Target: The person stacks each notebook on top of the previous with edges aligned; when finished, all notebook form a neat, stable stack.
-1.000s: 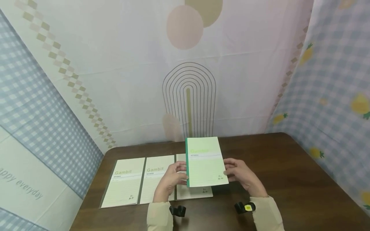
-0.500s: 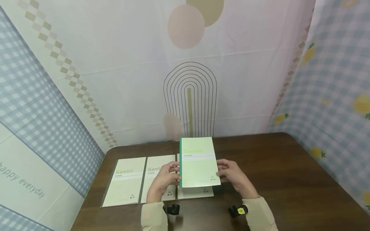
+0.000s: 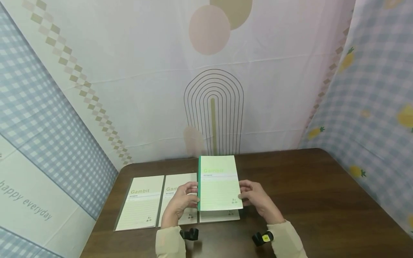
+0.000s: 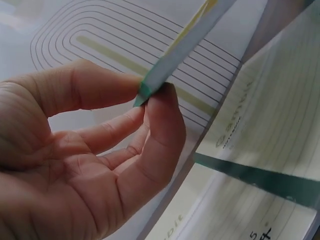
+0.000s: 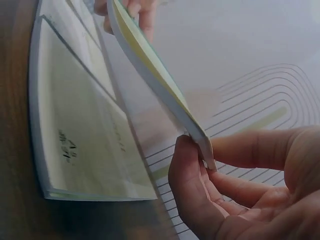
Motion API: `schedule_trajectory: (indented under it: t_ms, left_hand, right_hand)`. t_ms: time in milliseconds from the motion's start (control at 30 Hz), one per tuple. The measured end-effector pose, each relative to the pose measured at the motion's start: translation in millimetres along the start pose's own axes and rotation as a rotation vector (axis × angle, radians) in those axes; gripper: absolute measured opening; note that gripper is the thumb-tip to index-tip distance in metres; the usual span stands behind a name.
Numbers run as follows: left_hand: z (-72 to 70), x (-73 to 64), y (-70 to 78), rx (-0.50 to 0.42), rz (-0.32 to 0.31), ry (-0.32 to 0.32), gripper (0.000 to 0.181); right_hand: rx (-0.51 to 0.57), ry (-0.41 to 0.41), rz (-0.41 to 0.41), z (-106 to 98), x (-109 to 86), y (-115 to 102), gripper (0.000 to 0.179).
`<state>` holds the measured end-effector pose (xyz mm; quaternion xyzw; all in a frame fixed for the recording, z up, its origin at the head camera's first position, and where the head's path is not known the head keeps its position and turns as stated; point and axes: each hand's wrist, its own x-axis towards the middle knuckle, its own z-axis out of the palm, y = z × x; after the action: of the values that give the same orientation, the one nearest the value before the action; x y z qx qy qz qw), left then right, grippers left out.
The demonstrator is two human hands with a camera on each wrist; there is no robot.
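Note:
A pale green notebook (image 3: pixel 219 186) with a green spine is held up between both hands, above the rightmost of the notebooks on the table. My left hand (image 3: pixel 181 201) pinches its spine edge between thumb and fingers; in the left wrist view the thumb and fingertips (image 4: pixel 162 107) meet on the green spine corner. The opposite edge is pinched by my right hand (image 3: pixel 258 200). Beneath it lies another notebook (image 3: pixel 219 216), mostly covered, with its lower strip showing. To its left are a middle notebook (image 3: pixel 180 179), partly behind my left hand, and a left notebook (image 3: pixel 138 204).
The notebooks lie side by side on a dark brown wooden table (image 3: pixel 306 208). A white patterned cloth (image 3: pixel 155 89) hangs behind the table. Blue checked cloths flank it, the right one (image 3: pixel 371 118) with pineapple prints.
Both hands have moved left with the held notebook, then slightly down. It now lines up more closely over the rightmost notebook on the table.

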<state>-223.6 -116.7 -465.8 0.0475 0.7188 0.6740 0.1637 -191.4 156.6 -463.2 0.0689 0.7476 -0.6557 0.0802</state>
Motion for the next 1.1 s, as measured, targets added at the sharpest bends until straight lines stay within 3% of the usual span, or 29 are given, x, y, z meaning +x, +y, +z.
schedule_trajectory:
  t_ms: [367, 800, 1100]
  left_hand:
    - [-2.4, 0.5, -5.4, 0.123, -0.063, 0.010, 0.060]
    - [-1.3, 1.0, -17.2, 0.244, -0.064, -0.020, 0.056]
    - [0.0, -0.2, -17.5, 0.277, -0.077, -0.024, 0.054]
  right_hand:
    - [-0.061, 0.025, 0.023, 13.0, 2.8, 11.3, 0.044]
    - [-0.122, -0.009, 0.084, 17.9, 8.0, 23.4, 0.046]
    - [-0.154, -0.023, 0.099, 18.1, 8.0, 26.2, 0.044]
